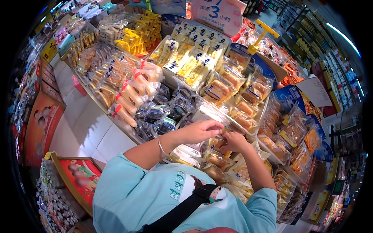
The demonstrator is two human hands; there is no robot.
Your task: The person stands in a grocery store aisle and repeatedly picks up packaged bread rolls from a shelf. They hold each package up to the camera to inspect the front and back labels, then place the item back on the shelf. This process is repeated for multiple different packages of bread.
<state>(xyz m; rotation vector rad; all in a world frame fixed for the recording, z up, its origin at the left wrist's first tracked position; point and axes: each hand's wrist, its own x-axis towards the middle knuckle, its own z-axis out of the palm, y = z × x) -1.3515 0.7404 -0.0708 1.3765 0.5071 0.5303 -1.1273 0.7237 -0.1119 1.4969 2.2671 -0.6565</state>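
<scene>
My left hand [201, 131] is over the front of a display of packaged bakery goods, its fingers slightly bent and nothing seen in them. Just beside it, my right hand [234, 141] reaches down among wrapped bread rolls [217, 158], its fingers curled at a clear packet; whether it grips the packet I cannot tell. Dark cakes in clear wrappers [157, 112] lie to the left of my hands. Beyond them stands a white tray of yellow wrapped cakes [192, 68], and right of that a tray of wrapped buns [220, 88].
Long rolls with red-ended wrappers [128, 99] and flat packaged cakes [106, 70] fill the display's left side. A yellow stand [263, 33] and a pink sign [217, 14] rise at the back. A red-sided display [77, 177] stands across the tiled floor [87, 122] at left.
</scene>
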